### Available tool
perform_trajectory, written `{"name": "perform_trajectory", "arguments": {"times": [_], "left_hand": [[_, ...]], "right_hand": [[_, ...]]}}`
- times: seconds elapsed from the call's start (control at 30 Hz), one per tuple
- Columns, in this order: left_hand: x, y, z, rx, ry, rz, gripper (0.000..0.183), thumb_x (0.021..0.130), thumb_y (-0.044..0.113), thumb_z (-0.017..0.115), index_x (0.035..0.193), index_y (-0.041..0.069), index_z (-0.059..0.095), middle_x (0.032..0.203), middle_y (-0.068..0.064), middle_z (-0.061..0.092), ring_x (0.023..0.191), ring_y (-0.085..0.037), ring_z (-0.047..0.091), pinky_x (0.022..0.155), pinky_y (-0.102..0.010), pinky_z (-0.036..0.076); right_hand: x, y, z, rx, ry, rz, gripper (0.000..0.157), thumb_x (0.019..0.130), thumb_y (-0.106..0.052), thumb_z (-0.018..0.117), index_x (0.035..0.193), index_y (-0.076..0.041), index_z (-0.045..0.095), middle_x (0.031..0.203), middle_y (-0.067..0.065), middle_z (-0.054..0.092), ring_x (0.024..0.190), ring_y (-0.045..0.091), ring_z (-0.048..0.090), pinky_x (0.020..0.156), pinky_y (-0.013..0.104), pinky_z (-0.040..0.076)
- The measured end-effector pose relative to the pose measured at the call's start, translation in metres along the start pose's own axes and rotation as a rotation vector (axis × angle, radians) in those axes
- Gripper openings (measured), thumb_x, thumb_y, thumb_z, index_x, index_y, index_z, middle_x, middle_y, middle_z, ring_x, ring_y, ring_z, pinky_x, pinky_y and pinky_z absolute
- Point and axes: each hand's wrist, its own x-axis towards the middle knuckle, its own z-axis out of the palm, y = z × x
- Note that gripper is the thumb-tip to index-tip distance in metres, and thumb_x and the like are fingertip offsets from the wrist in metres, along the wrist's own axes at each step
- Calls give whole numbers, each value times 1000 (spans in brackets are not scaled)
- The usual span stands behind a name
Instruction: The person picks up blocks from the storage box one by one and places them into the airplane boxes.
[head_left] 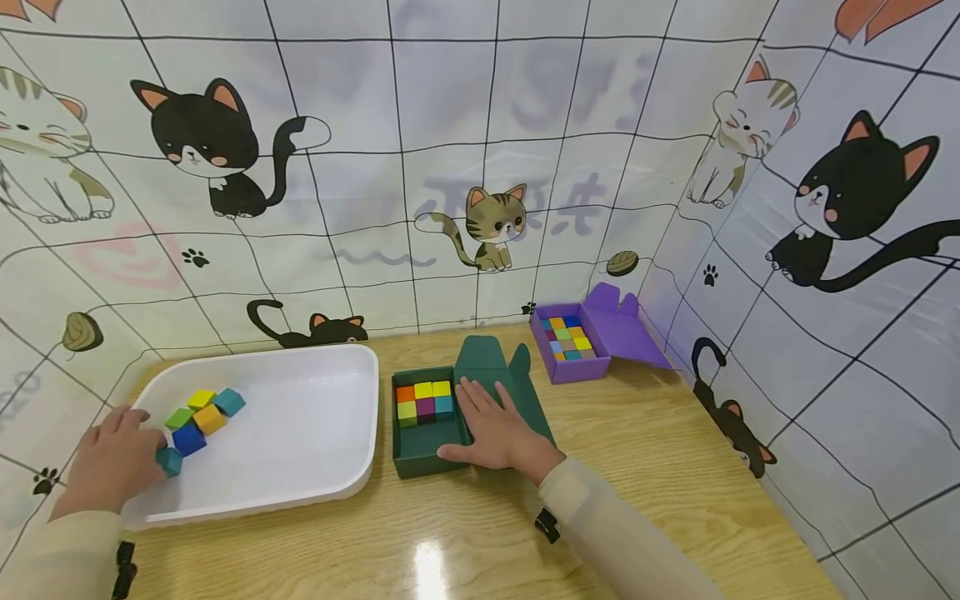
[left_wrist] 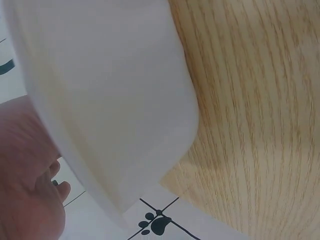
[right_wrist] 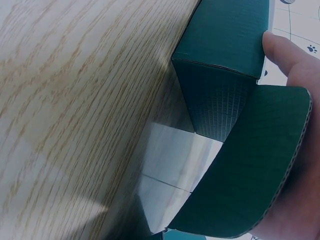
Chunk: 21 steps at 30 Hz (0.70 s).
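At the left side of the white tray (head_left: 300, 454), my left hand (head_left: 116, 458) reaches over the rim with its fingers curled at a teal cube (head_left: 171, 462). Beside that cube lie several more, among them a blue cube (head_left: 189, 438) and an orange cube (head_left: 210, 419). My right hand (head_left: 491, 425) lies spread over the opened lid (head_left: 480, 354) of the green box (head_left: 427, 462), its thumb at the box's rim. Inside the box, colored cubes (head_left: 425, 407) fill the far part in two rows, and the near part shows bare floor. The left wrist view shows the tray's outer wall (left_wrist: 120, 90), which hides the fingertips.
Behind and right of the green box stands a purple box (head_left: 577, 371) holding colored cubes, its lid (head_left: 622, 329) opened to the right. Cat-patterned wall sheets (head_left: 442, 292) border the wooden table (head_left: 645, 450) at the back and sides.
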Motion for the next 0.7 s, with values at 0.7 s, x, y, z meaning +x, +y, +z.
{"name": "perform_trajectory", "arguments": {"times": [0.7], "left_hand": [[0, -5, -13, -110, -69, 12, 33, 66, 24, 82, 90, 2, 72, 122, -40, 39, 120, -58, 15, 95, -79, 21]], "right_hand": [[-1, -1, -1, 0, -2, 1, 100, 88, -75, 42, 157, -10, 10, 166, 7, 5, 154, 22, 7, 123, 55, -1]]}}
